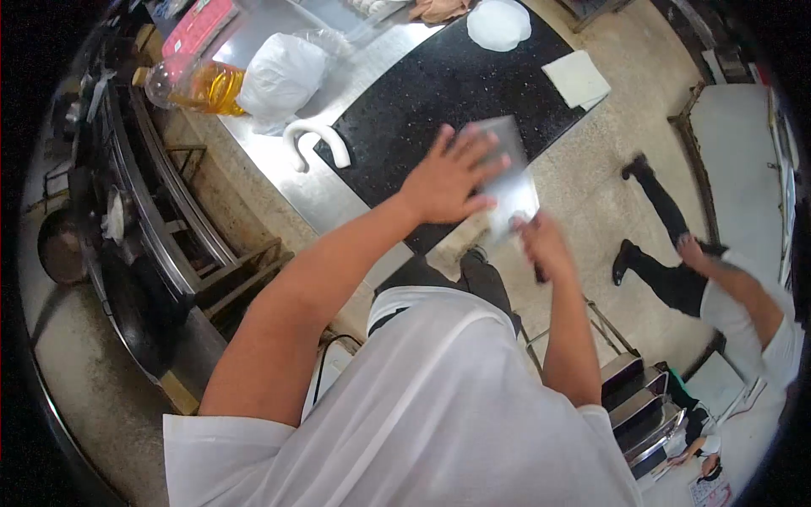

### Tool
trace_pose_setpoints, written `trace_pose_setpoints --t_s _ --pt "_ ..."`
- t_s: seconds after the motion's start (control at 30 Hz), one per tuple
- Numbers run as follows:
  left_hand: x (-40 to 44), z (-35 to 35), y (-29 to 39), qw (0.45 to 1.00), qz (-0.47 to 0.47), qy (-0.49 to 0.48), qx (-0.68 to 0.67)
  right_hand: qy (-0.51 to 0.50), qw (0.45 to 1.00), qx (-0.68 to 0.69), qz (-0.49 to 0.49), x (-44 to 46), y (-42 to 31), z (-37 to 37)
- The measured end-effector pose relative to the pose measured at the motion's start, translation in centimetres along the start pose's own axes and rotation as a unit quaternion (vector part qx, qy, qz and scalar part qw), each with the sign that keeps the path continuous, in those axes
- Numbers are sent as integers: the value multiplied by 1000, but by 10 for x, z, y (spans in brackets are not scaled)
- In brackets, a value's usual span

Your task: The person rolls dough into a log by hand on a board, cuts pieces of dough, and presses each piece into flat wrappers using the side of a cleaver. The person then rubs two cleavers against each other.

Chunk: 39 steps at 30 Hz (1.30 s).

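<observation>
My right hand [545,245] is closed around the handle of a cleaver [515,194], whose broad shiny blade is smeared by motion. The blade extends over the near right edge of a black speckled slab [405,110]. Beside the blade, my left hand [450,175] is open, its fingers spread and slightly blurred. Whether its fingertips touch the metal I cannot tell. A smooth white curved roll [317,139], bent like a hook, lies at the slab's left edge.
A bottle of yellow oil [215,89], a white plastic bag [283,76] and a pink tray [198,27] are at upper left. A round white piece [498,24] and folded cloth [576,79] lie on the slab's far side. A co-worker [718,287] walks at right; another person [697,448] is farther off.
</observation>
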<state>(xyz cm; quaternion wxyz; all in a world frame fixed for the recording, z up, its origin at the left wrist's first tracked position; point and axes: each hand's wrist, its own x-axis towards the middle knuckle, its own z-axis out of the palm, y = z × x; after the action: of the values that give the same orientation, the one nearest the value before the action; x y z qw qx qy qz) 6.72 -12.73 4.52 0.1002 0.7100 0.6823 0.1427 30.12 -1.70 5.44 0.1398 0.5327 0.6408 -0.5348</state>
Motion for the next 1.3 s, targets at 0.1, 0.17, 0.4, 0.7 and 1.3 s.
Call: trace_pose_setpoints --t_s 0.1,0.17,0.4,0.7,1.3 --pt "-31 24 -4 988 120 -83 -45 -90 983 -66 -143 -27 33 69" --pt "-15 27 -15 984 131 -113 -48 -112 984 -74 -117 -8 30 73" --pt "30 21 -40 998 45 -31 20 -129 981 -109 -92 35 -48 4" --pt "8 36 -19 947 278 -154 -55 -29 992 -115 -34 -37 0 75" --pt "64 17 -47 965 243 -96 25 10 979 -191 -68 7 -46 28"
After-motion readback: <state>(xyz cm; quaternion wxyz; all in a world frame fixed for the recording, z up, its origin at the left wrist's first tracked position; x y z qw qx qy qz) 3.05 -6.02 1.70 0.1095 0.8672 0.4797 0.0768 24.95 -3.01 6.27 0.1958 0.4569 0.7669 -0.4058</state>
